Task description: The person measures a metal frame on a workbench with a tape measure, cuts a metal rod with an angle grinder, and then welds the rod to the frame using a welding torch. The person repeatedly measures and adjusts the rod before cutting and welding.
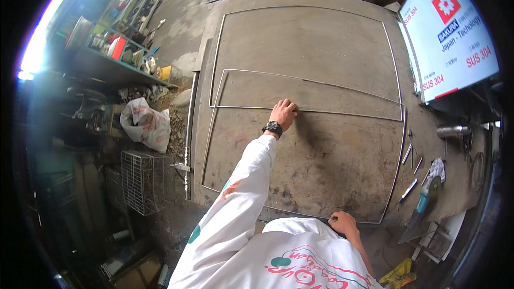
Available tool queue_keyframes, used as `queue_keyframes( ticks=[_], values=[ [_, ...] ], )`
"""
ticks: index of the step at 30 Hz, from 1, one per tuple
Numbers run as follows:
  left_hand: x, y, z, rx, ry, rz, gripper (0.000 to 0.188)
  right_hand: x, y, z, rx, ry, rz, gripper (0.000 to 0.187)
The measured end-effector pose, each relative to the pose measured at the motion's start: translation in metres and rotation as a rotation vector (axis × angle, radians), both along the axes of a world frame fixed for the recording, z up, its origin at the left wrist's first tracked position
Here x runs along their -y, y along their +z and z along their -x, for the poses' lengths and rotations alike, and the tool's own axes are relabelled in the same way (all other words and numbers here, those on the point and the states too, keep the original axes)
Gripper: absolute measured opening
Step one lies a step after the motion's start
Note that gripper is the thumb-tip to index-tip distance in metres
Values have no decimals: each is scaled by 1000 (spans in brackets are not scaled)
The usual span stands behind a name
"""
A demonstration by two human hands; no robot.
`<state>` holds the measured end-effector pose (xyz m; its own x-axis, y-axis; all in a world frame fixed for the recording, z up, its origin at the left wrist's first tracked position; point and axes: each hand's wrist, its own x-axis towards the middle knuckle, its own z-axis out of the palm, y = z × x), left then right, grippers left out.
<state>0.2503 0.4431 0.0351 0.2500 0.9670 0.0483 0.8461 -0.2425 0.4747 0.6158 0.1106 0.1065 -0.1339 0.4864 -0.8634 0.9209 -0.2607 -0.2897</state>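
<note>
Two large rectangular frames of thin metal rod lie overlapping on a worn brown worktable. My left hand [284,113], wearing a black watch [273,128], reaches to the middle of the far frame [342,112], its fingers bent over that frame's near rod. Lower down lies the near frame [395,176], slightly skewed, its far rod crossing inside the far frame. At the table's front edge, my right hand [344,223] is closed beside the near frame's front rod. Something dark shows under its fingers, but I cannot make out what.
An angle grinder [422,203], a rag [437,170] and several small metal pieces lie at the table's right. A large printed panel [450,32] stands at the far right. A white sack [145,124] and a wire cage [140,182] are on the left.
</note>
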Motion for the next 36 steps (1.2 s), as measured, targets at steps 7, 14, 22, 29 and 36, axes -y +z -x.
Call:
queue_keyframes(
  ticks=[7,14,22,29,36],
  values=[
    [-10,-11,8,-33,-10,-40,12,-20,-21,-13,-67,96,-11,40],
    [-55,-14,-4,228,157,-9,47,-33,-12,-27,-1,81,73,45],
    [-129,-9,-17,-158,200,-58,50,0,-13,-62,16,-319,9,44],
    [-123,-5,20,-65,177,-122,44,41,-32,-144,71,-711,-212,33],
    [10,-35,160,-79,598,-168,58,5,-39,-207,478,-689,-765,27]
  ],
)
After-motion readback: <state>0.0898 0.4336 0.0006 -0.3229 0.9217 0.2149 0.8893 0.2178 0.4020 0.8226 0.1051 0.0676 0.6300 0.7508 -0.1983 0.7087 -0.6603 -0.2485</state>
